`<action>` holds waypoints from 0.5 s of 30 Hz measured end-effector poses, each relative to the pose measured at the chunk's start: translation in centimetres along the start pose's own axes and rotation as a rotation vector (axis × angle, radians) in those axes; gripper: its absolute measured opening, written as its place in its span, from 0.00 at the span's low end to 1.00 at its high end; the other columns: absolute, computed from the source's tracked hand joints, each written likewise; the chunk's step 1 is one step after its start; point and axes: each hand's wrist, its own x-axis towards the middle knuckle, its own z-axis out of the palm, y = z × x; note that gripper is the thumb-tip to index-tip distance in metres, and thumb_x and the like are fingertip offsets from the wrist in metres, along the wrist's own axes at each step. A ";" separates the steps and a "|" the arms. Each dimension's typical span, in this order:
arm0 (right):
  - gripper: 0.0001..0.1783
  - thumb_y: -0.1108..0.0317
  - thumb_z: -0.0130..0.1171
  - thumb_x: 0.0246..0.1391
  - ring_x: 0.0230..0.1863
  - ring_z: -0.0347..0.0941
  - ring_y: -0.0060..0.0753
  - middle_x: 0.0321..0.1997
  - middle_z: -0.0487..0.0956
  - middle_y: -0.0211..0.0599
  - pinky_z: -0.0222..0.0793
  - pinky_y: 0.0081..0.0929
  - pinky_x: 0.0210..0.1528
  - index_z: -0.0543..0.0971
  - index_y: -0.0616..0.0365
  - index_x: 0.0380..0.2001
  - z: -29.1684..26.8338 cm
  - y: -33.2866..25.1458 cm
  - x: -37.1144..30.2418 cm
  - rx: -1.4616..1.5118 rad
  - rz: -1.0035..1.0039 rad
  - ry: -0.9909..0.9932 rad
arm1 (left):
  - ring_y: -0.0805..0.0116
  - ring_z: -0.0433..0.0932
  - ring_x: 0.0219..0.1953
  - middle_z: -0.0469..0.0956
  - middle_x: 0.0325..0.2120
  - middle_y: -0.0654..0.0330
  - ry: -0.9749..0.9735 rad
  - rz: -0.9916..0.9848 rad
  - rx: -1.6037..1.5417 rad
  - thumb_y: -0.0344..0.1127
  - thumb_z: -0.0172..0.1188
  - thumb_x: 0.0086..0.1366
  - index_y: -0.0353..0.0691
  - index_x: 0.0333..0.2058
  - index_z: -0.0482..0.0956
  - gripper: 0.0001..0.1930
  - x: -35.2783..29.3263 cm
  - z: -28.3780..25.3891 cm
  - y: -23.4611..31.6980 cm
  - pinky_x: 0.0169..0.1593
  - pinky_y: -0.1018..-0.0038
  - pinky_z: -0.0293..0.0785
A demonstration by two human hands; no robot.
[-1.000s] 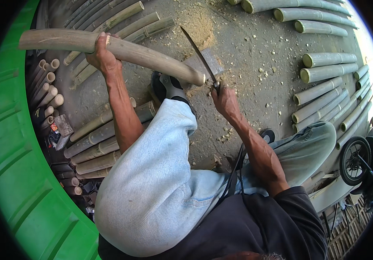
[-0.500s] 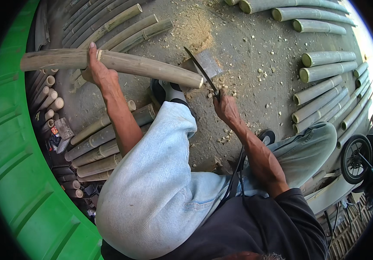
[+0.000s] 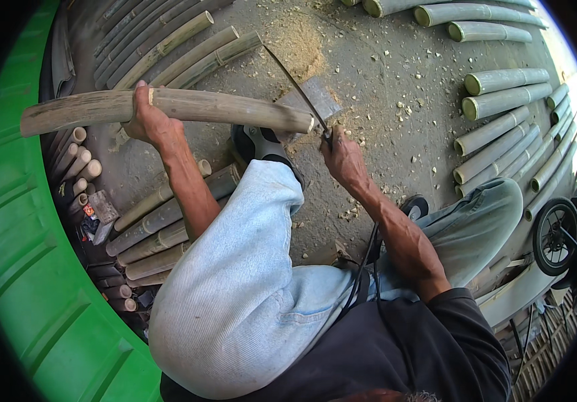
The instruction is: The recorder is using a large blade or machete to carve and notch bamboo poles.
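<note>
My left hand [image 3: 152, 122] is closed around a thick length of bamboo [image 3: 225, 108], which lies roughly crosswise in front of me. The bamboo's pale cut end points right, above my shoe [image 3: 262, 144]. My right hand [image 3: 346, 161] grips the dark handle of a long-bladed knife [image 3: 299, 90]. Its blade slants up and to the left, close to the bamboo's cut end; whether the two touch I cannot tell. Partly behind the blade, a flat grey block [image 3: 322, 100] rests on the ground.
Bamboo poles [image 3: 171, 50] lie at the far left, more [image 3: 158, 234] beside my left leg, and several [image 3: 506, 100] to the right. Sawdust [image 3: 302, 50] and chips cover the ground. A green ribbed panel [image 3: 40, 288] borders the left; a wheel [image 3: 556, 236] stands at right.
The bamboo's left end has dipped and shifted slightly left. My right hand has moved a little up and left, and the knife tip has swung up and left.
</note>
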 end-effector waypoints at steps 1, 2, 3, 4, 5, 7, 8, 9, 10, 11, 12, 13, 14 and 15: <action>0.13 0.64 0.55 0.64 0.26 0.78 0.61 0.22 0.77 0.59 0.70 0.50 0.27 0.66 0.62 0.39 -0.6 -1.4 0.4 0.114 -0.079 0.132 | 0.62 0.79 0.34 0.76 0.32 0.57 -0.023 -0.040 -0.013 0.32 0.69 0.58 0.31 0.38 0.75 0.14 0.7 -0.4 -0.3 0.39 0.66 0.82; 0.13 0.64 0.55 0.63 0.26 0.78 0.61 0.23 0.77 0.59 0.70 0.50 0.27 0.66 0.62 0.38 -1.0 -2.1 0.0 0.229 -0.148 0.259 | 0.63 0.79 0.33 0.76 0.32 0.57 -0.048 -0.088 -0.017 0.33 0.68 0.59 0.32 0.37 0.75 0.14 0.6 -0.6 -0.2 0.39 0.66 0.81; 0.13 0.64 0.55 0.63 0.26 0.78 0.61 0.23 0.77 0.59 0.70 0.50 0.27 0.66 0.62 0.38 -0.8 -1.8 -0.2 0.229 -0.141 0.257 | 0.63 0.79 0.33 0.76 0.32 0.57 -0.050 -0.092 -0.012 0.33 0.68 0.59 0.32 0.37 0.75 0.14 0.5 -0.6 -0.2 0.39 0.66 0.81; 0.13 0.64 0.55 0.63 0.25 0.78 0.61 0.23 0.77 0.58 0.69 0.50 0.26 0.66 0.62 0.38 -0.3 -1.0 -0.1 0.211 -0.143 0.266 | 0.63 0.79 0.33 0.76 0.32 0.58 -0.043 -0.073 0.001 0.34 0.67 0.60 0.33 0.36 0.76 0.13 0.2 -0.7 -0.2 0.40 0.67 0.80; 0.13 0.64 0.55 0.63 0.25 0.78 0.62 0.22 0.77 0.58 0.69 0.50 0.26 0.65 0.62 0.38 0.1 0.2 0.2 0.185 -0.144 0.289 | 0.64 0.79 0.32 0.76 0.32 0.58 -0.046 -0.058 0.001 0.36 0.67 0.60 0.34 0.36 0.76 0.12 -0.1 0.1 -0.6 0.40 0.67 0.78; 0.14 0.63 0.55 0.64 0.24 0.77 0.62 0.22 0.77 0.57 0.68 0.50 0.25 0.66 0.63 0.39 1.2 2.4 -0.2 0.015 -0.074 0.145 | 0.64 0.78 0.32 0.76 0.32 0.59 -0.040 -0.049 0.019 0.36 0.66 0.60 0.34 0.35 0.76 0.12 -0.9 0.6 -0.3 0.41 0.67 0.78; 0.13 0.64 0.55 0.63 0.25 0.77 0.65 0.23 0.77 0.61 0.69 0.53 0.26 0.66 0.64 0.38 1.0 2.2 -0.7 0.035 -0.015 0.063 | 0.65 0.78 0.32 0.76 0.31 0.59 -0.015 -0.039 0.050 0.36 0.66 0.60 0.35 0.35 0.76 0.12 -1.1 0.3 -0.1 0.41 0.67 0.77; 0.13 0.64 0.54 0.62 0.26 0.77 0.68 0.23 0.77 0.64 0.69 0.56 0.27 0.67 0.65 0.38 0.9 2.0 -0.9 0.054 0.044 -0.018 | 0.65 0.78 0.32 0.76 0.31 0.59 -0.017 -0.035 0.051 0.36 0.66 0.60 0.35 0.35 0.76 0.12 -0.8 0.2 -0.1 0.41 0.67 0.77; 0.12 0.66 0.54 0.61 0.25 0.77 0.68 0.22 0.77 0.64 0.69 0.57 0.28 0.67 0.65 0.37 0.9 1.7 -0.4 0.092 0.053 0.001 | 0.64 0.78 0.33 0.75 0.31 0.59 -0.030 -0.032 0.028 0.36 0.67 0.60 0.34 0.36 0.76 0.12 -0.5 0.0 -0.1 0.41 0.67 0.78; 0.12 0.66 0.54 0.61 0.25 0.77 0.68 0.22 0.77 0.64 0.69 0.57 0.28 0.67 0.65 0.37 0.6 0.9 -0.8 0.092 0.061 -0.001 | 0.64 0.78 0.33 0.75 0.31 0.58 -0.045 -0.038 0.009 0.36 0.67 0.60 0.33 0.36 0.76 0.13 -0.3 -0.3 -0.2 0.41 0.67 0.78; 0.12 0.66 0.55 0.61 0.25 0.77 0.67 0.22 0.76 0.63 0.69 0.56 0.27 0.67 0.65 0.37 0.1 0.0 -0.6 0.143 0.009 0.064 | 0.64 0.78 0.33 0.75 0.31 0.58 -0.044 -0.034 0.006 0.36 0.67 0.60 0.33 0.36 0.76 0.13 0.1 -0.3 -0.3 0.41 0.67 0.78; 0.12 0.67 0.56 0.60 0.25 0.77 0.67 0.22 0.76 0.63 0.69 0.56 0.27 0.67 0.65 0.37 -0.4 -0.9 -0.3 0.193 -0.043 0.127 | 0.63 0.78 0.34 0.75 0.32 0.58 -0.050 -0.039 -0.003 0.35 0.67 0.59 0.32 0.38 0.76 0.14 0.5 -0.3 -0.2 0.41 0.66 0.79; 0.13 0.68 0.57 0.60 0.25 0.77 0.66 0.22 0.76 0.62 0.69 0.54 0.27 0.67 0.65 0.38 -1.2 -1.5 0.6 0.197 -0.074 0.160 | 0.63 0.78 0.35 0.75 0.32 0.57 -0.061 -0.056 -0.008 0.35 0.68 0.59 0.31 0.39 0.76 0.15 0.4 -0.3 -0.3 0.41 0.66 0.79; 0.13 0.68 0.57 0.60 0.25 0.77 0.66 0.22 0.76 0.62 0.69 0.54 0.27 0.67 0.65 0.38 -1.1 -1.3 0.4 0.194 -0.067 0.159 | 0.63 0.78 0.35 0.75 0.32 0.57 -0.063 -0.063 -0.006 0.35 0.68 0.59 0.31 0.39 0.76 0.15 0.1 -0.4 -0.5 0.41 0.66 0.79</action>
